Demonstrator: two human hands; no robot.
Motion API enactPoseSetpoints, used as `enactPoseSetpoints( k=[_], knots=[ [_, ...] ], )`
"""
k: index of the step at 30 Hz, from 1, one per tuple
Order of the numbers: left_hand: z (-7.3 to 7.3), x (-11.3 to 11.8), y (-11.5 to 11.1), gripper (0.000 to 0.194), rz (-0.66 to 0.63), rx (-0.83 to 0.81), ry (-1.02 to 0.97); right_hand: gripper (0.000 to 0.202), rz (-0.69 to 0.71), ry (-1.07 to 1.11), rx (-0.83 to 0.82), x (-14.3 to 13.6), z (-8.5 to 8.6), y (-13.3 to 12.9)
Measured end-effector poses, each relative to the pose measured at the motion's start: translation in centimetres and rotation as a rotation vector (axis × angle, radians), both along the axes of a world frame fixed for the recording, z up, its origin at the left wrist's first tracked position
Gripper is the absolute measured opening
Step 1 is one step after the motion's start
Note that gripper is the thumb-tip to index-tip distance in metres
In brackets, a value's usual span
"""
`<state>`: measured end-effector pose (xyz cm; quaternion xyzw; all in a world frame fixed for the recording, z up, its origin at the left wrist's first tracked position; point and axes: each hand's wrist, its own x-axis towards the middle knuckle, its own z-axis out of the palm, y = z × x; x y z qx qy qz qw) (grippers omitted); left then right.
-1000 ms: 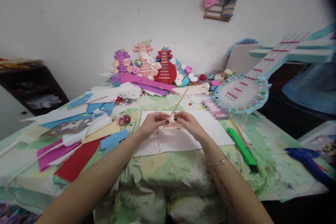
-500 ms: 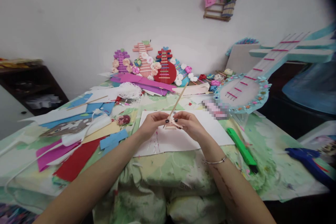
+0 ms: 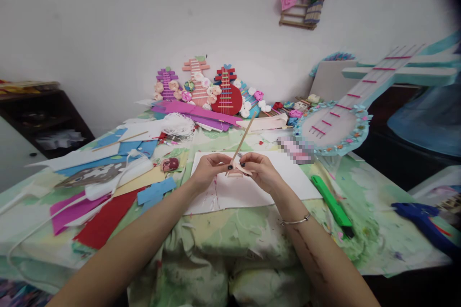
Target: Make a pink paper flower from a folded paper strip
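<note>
Pale strip (image 3: 236, 173), perhaps paper, above white sheet (image 3: 284, 180), near wall (image 3: 108, 33).

Craft workshop, paper-strewn table (image 3: 360, 201).

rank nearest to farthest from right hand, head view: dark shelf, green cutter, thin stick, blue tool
From the right hand:
1. Thin stick, slanting up beside its fingertips
2. Green cutter, on the table's right side
3. Blue tool, farther right
4. Dark shelf, far left, beyond the table
</note>
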<state>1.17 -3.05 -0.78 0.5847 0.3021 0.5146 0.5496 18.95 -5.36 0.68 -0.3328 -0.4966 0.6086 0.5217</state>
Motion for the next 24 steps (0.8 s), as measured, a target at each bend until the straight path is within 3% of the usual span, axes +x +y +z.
enactPoseSetpoints(
  k=[12, 24],
  knots=[
    [-0.2, -0.01, 0.16, 0.022, 0.001, -0.011, -0.052, 0.013, -0.002, -0.015, 0.013, -0.05, -0.09, 0.1],
    [0.2, -0.16, -0.24, 0.017, -0.053, -0.043, 0.082, 0.012, -0.034, -0.327, 0.18, 0.0, -0.16, -0.15]
  ],
)
